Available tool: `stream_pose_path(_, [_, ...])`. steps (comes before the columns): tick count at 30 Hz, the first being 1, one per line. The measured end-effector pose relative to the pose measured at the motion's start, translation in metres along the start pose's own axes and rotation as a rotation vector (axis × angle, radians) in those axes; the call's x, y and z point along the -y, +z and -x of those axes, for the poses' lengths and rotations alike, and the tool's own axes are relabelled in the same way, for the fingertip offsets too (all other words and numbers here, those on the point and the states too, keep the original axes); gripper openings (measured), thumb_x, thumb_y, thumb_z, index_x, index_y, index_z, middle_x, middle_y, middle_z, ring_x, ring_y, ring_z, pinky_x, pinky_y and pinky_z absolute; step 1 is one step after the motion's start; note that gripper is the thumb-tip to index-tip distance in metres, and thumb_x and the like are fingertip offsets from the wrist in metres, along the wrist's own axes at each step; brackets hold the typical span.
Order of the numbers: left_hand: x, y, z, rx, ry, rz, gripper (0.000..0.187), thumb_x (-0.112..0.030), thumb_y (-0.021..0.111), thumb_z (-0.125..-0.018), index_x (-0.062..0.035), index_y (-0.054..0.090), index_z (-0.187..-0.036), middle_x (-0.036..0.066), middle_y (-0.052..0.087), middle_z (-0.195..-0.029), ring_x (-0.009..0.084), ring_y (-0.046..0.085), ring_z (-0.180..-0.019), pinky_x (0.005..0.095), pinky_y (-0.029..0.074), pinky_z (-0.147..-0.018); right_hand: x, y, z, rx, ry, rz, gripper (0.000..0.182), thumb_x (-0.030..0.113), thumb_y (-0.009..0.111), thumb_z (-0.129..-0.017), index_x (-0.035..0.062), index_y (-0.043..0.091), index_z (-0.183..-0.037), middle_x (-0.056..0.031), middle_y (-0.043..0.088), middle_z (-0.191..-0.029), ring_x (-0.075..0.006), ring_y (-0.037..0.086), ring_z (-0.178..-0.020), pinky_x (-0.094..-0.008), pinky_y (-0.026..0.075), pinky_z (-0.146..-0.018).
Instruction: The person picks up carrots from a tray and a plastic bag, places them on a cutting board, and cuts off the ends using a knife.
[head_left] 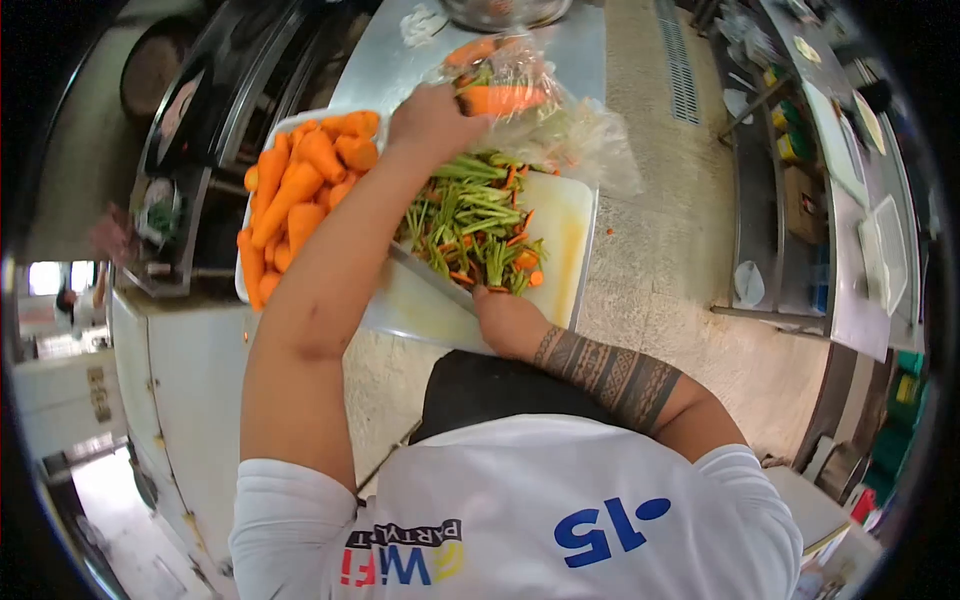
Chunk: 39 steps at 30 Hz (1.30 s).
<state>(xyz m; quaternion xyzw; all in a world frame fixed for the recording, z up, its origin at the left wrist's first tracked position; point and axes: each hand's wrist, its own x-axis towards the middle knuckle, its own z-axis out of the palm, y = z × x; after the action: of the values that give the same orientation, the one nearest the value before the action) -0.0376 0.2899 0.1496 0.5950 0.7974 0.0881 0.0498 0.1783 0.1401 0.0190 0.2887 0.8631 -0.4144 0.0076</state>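
My right hand (512, 322) is closed on the handle of a knife (435, 276). Its blade lies low over a white cutting board (568, 225), pointing up and left beside a heap of carrot tops (465, 215), green stems with orange trimmings. My left hand (432, 122) reaches across to a clear plastic bag (590, 140) at the board's far side. Its fingers bend around the near end of a carrot (505, 100) at the bag; the fingertips are partly hidden. Left of the board, a white tray (243, 270) is piled with whole carrots (300, 185).
A metal bowl (505, 10) stands at the far end of the steel table (385, 70), near a crumpled white plastic piece (422, 25). Shelving (800, 190) runs along the right, past the floor drain (677, 65). A white cabinet (215, 400) stands at the left.
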Motion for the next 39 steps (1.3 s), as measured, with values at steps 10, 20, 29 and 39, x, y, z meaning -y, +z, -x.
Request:
stream_pose_path(10, [0.116,0.019,0.296,-0.101,-0.995,1.283,0.045,-0.043,0.08,-0.092,-0.0023,0.071,-0.109,-0.002,0.062,-0.085,0.0068,0.039,-0.057,0.0262,0.032,-0.051,-0.011,-0.012,-0.019,0.171,-0.061,0.123,0.032,0.014,0.055,-0.1,-0.0087,0.049,-0.121,-0.0313,0.07,-0.099,-0.0489,0.069,-0.097,-0.0565,0.055,-0.084])
stream_pose_path(20, [0.169,0.103,0.4,0.115,-0.997,1.212,0.044,-0.039,0.082,-0.091,0.0011,0.074,-0.107,0.003,0.07,-0.089,0.0104,0.056,-0.074,0.0286,0.045,-0.068,0.011,-0.001,-0.021,0.11,-0.027,0.23,0.022,0.012,0.054,-0.099,-0.0048,0.047,-0.112,-0.0311,0.068,-0.089,-0.05,0.068,-0.088,-0.0581,0.053,-0.079])
stream_pose_path(29, [0.17,0.096,0.392,0.121,-0.884,1.084,0.044,-0.036,0.085,-0.088,0.0038,0.077,-0.104,0.005,0.073,-0.086,0.0124,0.063,-0.078,0.0298,0.051,-0.073,0.068,-0.01,0.007,0.005,0.024,0.281,0.034,0.008,0.051,-0.098,-0.0097,0.049,-0.127,-0.0303,0.07,-0.088,-0.0475,0.07,-0.082,-0.0552,0.056,-0.074])
stream_pose_path(39, [0.171,0.085,0.386,0.17,-0.809,0.846,0.053,-0.047,0.086,-0.083,0.0014,0.077,-0.101,0.008,0.072,-0.081,0.0175,0.065,-0.072,0.0335,0.052,-0.071,0.023,-0.002,0.014,-0.003,0.105,0.271,0.023,0.01,0.055,-0.098,-0.0029,0.05,-0.115,-0.0284,0.069,-0.083,-0.0484,0.069,-0.081,-0.058,0.054,-0.074])
